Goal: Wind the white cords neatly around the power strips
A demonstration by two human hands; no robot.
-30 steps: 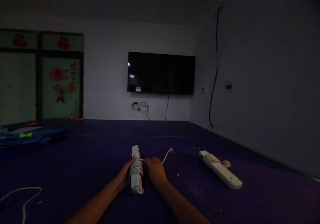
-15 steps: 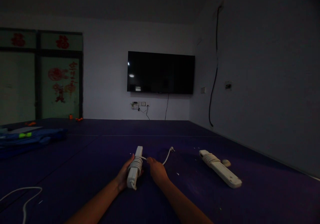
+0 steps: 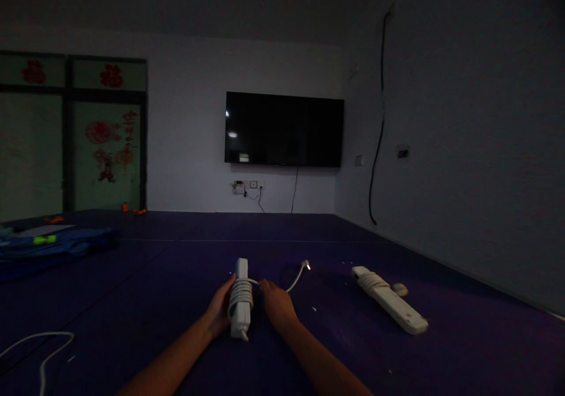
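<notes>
A white power strip (image 3: 241,320) is gripped along its left side by my left hand (image 3: 219,309), with the thumb up near the far end. Several turns of its white cord (image 3: 241,296) wrap round its middle. My right hand (image 3: 276,303) is closed on the cord's free length, just right of the strip. Past my fingers the cord curves up to its plug (image 3: 306,264), whose metal prongs catch the light. Farther right lies a second white power strip (image 3: 397,308), its cord (image 3: 372,283) also wound round it and its plug (image 3: 400,289) beside it.
The surface is dark purple (image 3: 176,337), with small white scraps about. A loose white cable (image 3: 57,333) lies at the lower left. Blue cloth (image 3: 79,242) is heaped at the far left, with orange pieces (image 3: 140,212) beyond. A television (image 3: 285,129) hangs on the back wall.
The power strip in my left hand has turned, its near end swinging to the right. My right hand stays about where it was, still holding the cord; the plug has shifted slightly right.
</notes>
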